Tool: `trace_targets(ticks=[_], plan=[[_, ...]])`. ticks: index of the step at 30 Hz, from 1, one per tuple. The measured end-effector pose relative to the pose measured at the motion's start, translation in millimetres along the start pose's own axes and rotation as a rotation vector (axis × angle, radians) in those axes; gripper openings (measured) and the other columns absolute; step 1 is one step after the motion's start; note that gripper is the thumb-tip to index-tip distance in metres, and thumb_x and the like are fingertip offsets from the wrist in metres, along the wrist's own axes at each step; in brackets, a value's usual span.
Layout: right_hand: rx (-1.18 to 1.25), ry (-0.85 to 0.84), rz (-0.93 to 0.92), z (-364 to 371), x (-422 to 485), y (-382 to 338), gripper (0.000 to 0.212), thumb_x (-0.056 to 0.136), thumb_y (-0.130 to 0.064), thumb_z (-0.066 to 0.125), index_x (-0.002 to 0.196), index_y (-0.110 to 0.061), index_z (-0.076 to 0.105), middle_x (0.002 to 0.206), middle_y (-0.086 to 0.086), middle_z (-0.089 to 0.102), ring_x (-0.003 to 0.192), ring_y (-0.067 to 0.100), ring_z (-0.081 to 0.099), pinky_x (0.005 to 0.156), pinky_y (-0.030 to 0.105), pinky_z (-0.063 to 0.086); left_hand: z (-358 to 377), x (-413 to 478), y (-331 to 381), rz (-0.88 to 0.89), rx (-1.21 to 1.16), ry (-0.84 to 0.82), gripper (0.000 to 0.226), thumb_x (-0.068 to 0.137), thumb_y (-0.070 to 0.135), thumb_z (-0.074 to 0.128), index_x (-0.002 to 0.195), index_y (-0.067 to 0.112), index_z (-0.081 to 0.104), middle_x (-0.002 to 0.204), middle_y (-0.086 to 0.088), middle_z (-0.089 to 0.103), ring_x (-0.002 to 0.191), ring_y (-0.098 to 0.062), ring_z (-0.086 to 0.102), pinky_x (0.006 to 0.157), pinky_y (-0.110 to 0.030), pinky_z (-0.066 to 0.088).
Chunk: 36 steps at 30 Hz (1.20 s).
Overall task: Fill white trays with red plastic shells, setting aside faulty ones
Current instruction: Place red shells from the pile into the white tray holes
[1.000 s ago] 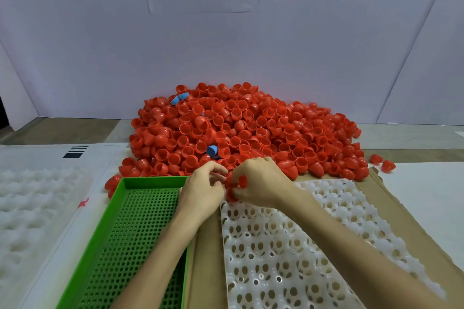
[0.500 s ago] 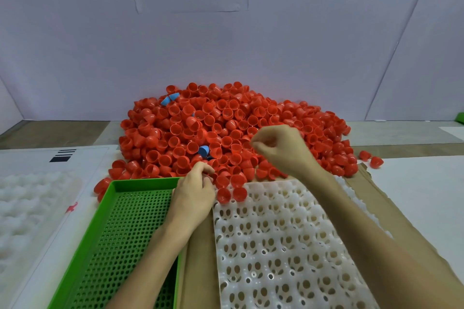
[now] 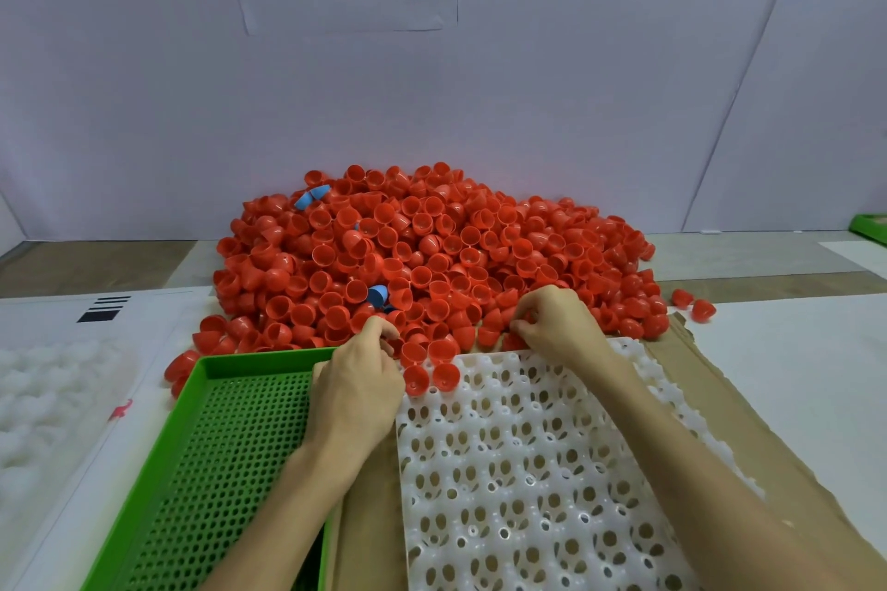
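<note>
A big pile of red plastic shells [image 3: 432, 254] lies against the back wall. In front of it a white tray [image 3: 528, 470] with round pockets rests on cardboard. Two red shells [image 3: 416, 380] sit side by side in the tray's far left corner. My left hand [image 3: 357, 391] is at that corner, fingers curled in and pinching a red shell at the pile's near edge. My right hand [image 3: 561, 326] is over the tray's far edge, fingers curled down on a red shell [image 3: 513, 342] at the foot of the pile.
A green perforated tray [image 3: 216, 470] lies left of the white tray, under my left forearm. White foam trays [image 3: 48, 398] are at far left. Blue shells [image 3: 377, 294] sit among the red ones. Two stray red shells [image 3: 691, 302] lie right of the pile. The cardboard [image 3: 720, 398] juts out to the right.
My right hand left the tray corner, rose over the pile, then came down to the pile's near edge by the tray. Two shells now sit in the tray corner. My left hand stayed nearby.
</note>
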State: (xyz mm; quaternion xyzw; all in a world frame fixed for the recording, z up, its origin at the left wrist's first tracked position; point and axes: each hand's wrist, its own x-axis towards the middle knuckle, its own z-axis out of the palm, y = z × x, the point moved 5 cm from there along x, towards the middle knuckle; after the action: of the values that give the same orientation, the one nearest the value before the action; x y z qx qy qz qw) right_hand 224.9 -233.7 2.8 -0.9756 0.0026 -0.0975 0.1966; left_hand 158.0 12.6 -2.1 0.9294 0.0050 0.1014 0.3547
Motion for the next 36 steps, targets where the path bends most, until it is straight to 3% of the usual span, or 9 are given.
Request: trace_targets(ticks=[4,11,15,20,23,26,29,33,36], plan=[[0.010,-0.150,0.021,-0.5,-3.3,-3.4,0.031,0.090,-0.043,0.069,0.065,-0.025,0.068,0.053,-0.009,0.057,0.042,0.003,0.046,0.046,0.022,0.037,-6.3,-2.0,6.1,0.063,0.078,0.134,0.025,0.097,0.013,0.049,0.111,0.028,0.063,0.089,0.014,0.068,0.093,-0.012,0.063,0.104,-0.039,0.031],[-0.066,-0.194,0.048,1.6,-6.0,-16.0,0.011,0.090,-0.017,0.067,0.088,-0.016,0.078,0.087,-0.002,0.074,0.077,0.015,0.069,0.071,0.034,0.061,-13.3,-7.3,14.6,0.206,0.017,0.256,0.019,0.093,0.010,0.061,0.100,0.025,0.068,0.094,0.016,0.067,0.092,-0.010,0.061,0.095,-0.029,0.027],[0.425,0.083,0.011,-21.9,-14.5,-27.2,0.012,0.093,-0.013,0.069,0.085,-0.013,0.077,0.077,-0.003,0.074,0.068,0.012,0.071,0.071,0.027,0.059,-20.6,-8.0,26.7,0.367,-0.245,0.273,0.018,0.093,0.006,0.064,0.100,0.021,0.068,0.095,0.015,0.066,0.093,-0.004,0.063,0.087,-0.029,0.053],[1.209,-0.291,-0.055,-18.7,-49.3,-71.1,0.011,0.092,-0.013,0.069,0.096,-0.007,0.077,0.092,0.013,0.075,0.082,0.024,0.070,0.079,0.030,0.059,-13.4,-12.2,37.7,0.418,-0.490,0.091,0.039,0.089,0.033,0.073,0.127,0.028,0.063,0.107,0.019,0.066,0.100,-0.001,0.066,0.079,-0.017,0.056],[1.413,-0.436,-0.036,-6.9,-66.8,-86.4,0.018,0.087,-0.014,0.071,0.101,-0.005,0.075,0.099,0.017,0.072,0.090,0.026,0.069,0.086,0.037,0.057,-16.2,-15.9,44.9,0.530,-0.463,0.130,0.039,0.087,0.037,0.073,0.124,0.025,0.067,0.110,0.018,0.065,0.105,-0.005,0.064,0.085,-0.014,0.051],[1.393,-0.371,-0.013,-4.7,-69.2,-85.0,0.017,0.087,-0.014,0.071,0.102,-0.005,0.074,0.096,0.016,0.071,0.085,0.024,0.067,0.084,0.036,0.054,-19.5,-18.0,45.0,0.580,-0.454,0.181,0.031,0.087,0.030,0.076,0.117,0.024,0.071,0.105,0.015,0.067,0.104,-0.008,0.064,0.086,-0.012,0.048],[1.399,-0.306,0.002,-8.1,-66.4,-79.9,0.014,0.094,-0.012,0.065,0.101,-0.005,0.075,0.087,0.014,0.073,0.076,0.021,0.068,0.073,0.027,0.056,-21.8,-14.3,38.3,0.423,-0.564,0.180,0.029,0.088,0.033,0.071,0.116,0.022,0.072,0.103,0.012,0.072,0.100,-0.007,0.068,0.083,-0.015,0.052],[1.415,-0.107,0.138,-11.7,-60.7,-61.6,0.021,0.096,-0.006,0.059,0.089,-0.010,0.078,0.074,0.010,0.070,0.065,0.017,0.062,0.064,0.024,0.053,-32.3,-2.2,30.8,-0.027,-1.264,-0.151,0.036,0.087,0.023,0.065,0.121,0.014,0.068,0.104,-0.005,0.076,0.090,-0.016,0.073,0.077,-0.023,0.058],[1.418,0.049,0.239,-16.4,-56.0,-43.9,0.019,0.095,-0.005,0.058,0.089,-0.009,0.075,0.066,0.004,0.065,0.058,0.012,0.057,0.058,0.021,0.050,-66.5,6.3,13.0,0.115,-0.639,-0.045,0.028,0.087,0.025,0.074,0.114,0.031,0.068,0.097,0.010,0.076,0.086,-0.008,0.073,0.077,-0.022,0.057]])
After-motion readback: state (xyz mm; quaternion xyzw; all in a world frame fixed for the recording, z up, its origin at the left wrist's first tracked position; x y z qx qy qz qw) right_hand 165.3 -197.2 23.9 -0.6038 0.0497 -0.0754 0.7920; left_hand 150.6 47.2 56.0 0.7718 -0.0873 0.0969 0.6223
